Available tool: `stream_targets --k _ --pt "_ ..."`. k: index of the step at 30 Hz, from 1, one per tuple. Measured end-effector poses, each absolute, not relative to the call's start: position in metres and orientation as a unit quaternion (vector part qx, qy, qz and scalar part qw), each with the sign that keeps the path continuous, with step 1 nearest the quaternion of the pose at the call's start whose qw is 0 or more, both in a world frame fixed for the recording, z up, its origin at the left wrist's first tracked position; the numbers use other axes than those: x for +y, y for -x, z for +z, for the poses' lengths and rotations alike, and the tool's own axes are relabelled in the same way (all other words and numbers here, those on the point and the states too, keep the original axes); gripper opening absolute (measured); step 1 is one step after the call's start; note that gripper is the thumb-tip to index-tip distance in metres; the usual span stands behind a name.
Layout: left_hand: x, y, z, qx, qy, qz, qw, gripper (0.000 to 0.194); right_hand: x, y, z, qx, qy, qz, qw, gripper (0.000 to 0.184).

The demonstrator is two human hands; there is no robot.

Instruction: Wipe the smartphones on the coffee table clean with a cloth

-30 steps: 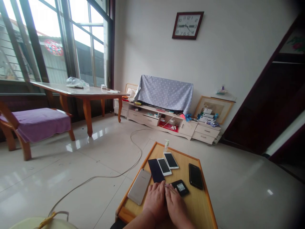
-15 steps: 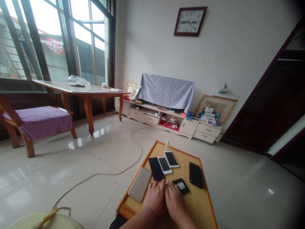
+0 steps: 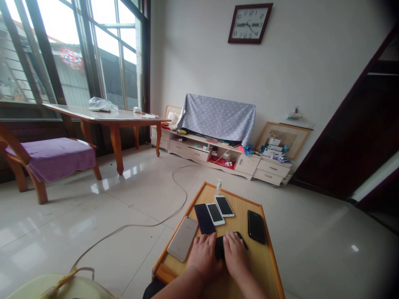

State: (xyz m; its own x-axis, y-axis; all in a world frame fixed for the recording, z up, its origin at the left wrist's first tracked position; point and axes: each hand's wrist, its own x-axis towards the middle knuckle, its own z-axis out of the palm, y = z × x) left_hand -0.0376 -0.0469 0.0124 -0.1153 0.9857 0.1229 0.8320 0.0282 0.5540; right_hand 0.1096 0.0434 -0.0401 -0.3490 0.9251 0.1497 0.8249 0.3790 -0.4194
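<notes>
The left hand point(image 3: 202, 255) and right hand point(image 3: 236, 255) flank a black phone point(image 3: 220, 248) on a wooden table point(image 3: 165, 265), fingers point(image 3: 230, 238) curled against it; any grip is hidden.

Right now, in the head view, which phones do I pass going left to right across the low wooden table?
Silver-backed smartphone → dark blue phone → white phone → second white phone → black phone

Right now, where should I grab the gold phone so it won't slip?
Probably pinch its two long edges, coming from the left. The pale gold phone lies flat, back up, on the low wooden table, and the person's left hand sits close by on its right.
</notes>
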Motion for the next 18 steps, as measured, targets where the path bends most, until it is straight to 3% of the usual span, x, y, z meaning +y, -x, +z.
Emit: stream_targets --k 4,12,18 --pt "-0.046 0.038 0.012 0.696 -0.654 0.253 0.154 0.073 0.027 -0.103 -0.043 -0.842 0.486 0.167 0.161 0.057" --pt "-0.047 0.037 0.014 0.701 -0.653 0.241 0.156 0.083 0.049 -0.127 -0.024 -0.79 0.577 0.135 0.156 0.065" --pt "-0.046 0.038 0.013 0.7 -0.657 0.234 0.154 0.071 0.004 -0.106 -0.037 -0.84 0.494 0.16 0.159 0.055"
